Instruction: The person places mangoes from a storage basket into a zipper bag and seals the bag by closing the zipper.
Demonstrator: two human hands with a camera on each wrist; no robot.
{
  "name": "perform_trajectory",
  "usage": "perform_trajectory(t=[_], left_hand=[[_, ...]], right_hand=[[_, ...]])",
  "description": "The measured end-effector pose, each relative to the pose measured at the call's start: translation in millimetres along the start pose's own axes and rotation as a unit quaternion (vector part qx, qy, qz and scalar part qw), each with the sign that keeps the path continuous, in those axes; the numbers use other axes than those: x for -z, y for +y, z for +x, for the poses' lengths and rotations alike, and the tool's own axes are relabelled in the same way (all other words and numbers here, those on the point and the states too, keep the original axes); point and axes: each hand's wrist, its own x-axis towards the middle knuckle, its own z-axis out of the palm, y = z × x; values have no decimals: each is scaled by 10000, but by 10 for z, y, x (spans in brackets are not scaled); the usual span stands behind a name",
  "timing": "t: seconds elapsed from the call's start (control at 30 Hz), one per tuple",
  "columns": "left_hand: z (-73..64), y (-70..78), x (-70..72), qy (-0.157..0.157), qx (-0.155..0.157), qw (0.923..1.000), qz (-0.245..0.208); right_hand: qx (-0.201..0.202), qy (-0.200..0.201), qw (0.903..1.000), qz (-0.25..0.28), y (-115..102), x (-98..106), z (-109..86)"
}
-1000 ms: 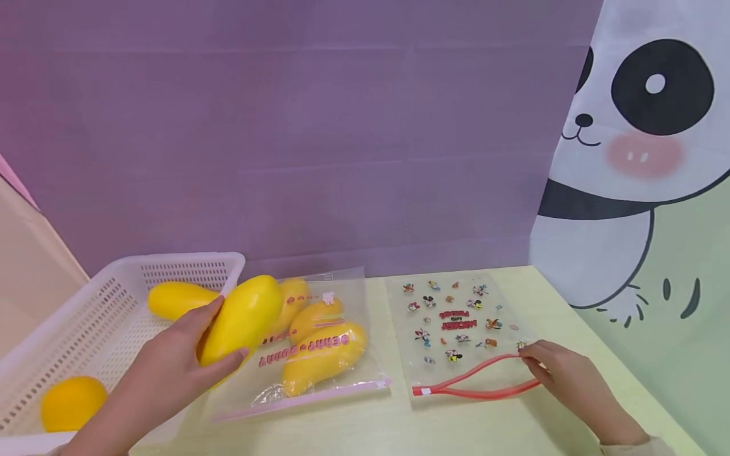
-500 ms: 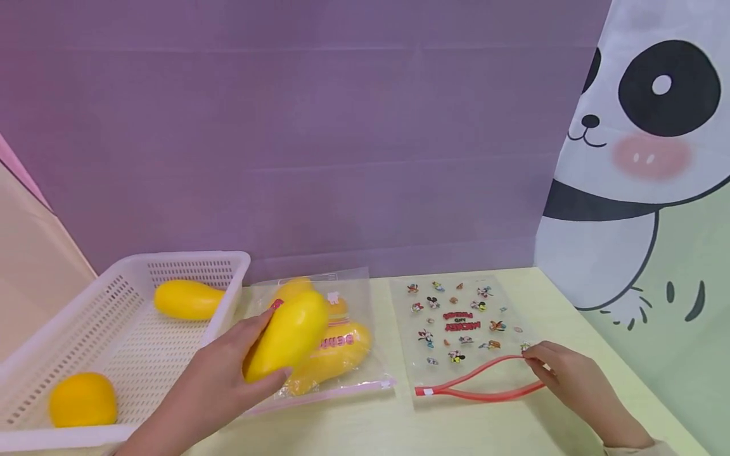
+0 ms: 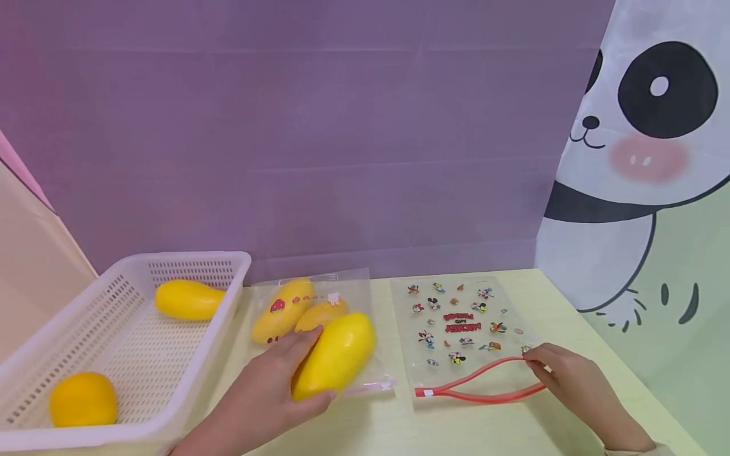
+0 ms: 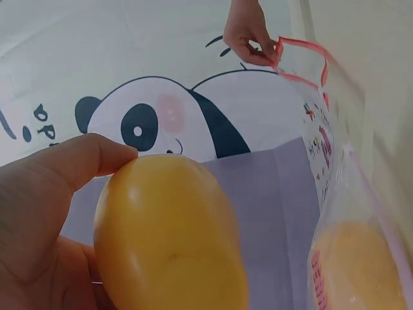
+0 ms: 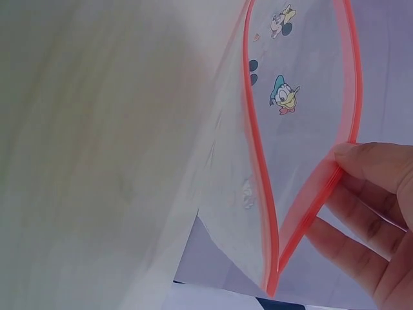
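My left hand grips a yellow mango, holding it above the near part of a clear zip bag with strawberry prints. Inside that bag lie several mangoes, one mostly hidden behind the held mango. The held mango also fills the middle of the left wrist view. Over on the right, my right hand pinches the upper lip of a second zip bag, printed with cartoon figures. Its red-edged mouth gapes in the right wrist view, thumb and fingers on one edge.
A white perforated basket stands at the left, holding a long yellow mango and a rounder orange-yellow fruit. Both bags lie on a pale wooden table. A purple cloth and a panda-print cloth rise behind.
My left hand has carried the mango rightward from beside the basket, across the strawberry-print bag. My right hand keeps its pinch on the red-edged bag, nearly still.
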Motion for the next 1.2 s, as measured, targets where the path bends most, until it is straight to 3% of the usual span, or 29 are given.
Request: perform_trajectory(t=[0.27, 0.6, 1.03, 1.2], left_hand=[[46, 156, -161, -168, -261, 9995, -92], [119, 345, -333, -917, -418, 9947, -224], [244, 591, -591, -1281, -1069, 9860, -19], [289, 645, -728, -1355, -1255, 9828, 12]], right_hand=[[12, -7, 10000, 25, 1, 4, 6], [46, -42, 10000, 62, 8, 4, 10], [-5, -237, 9995, 219, -13, -3, 25], [-229, -558, 9981, 103, -48, 14, 70]])
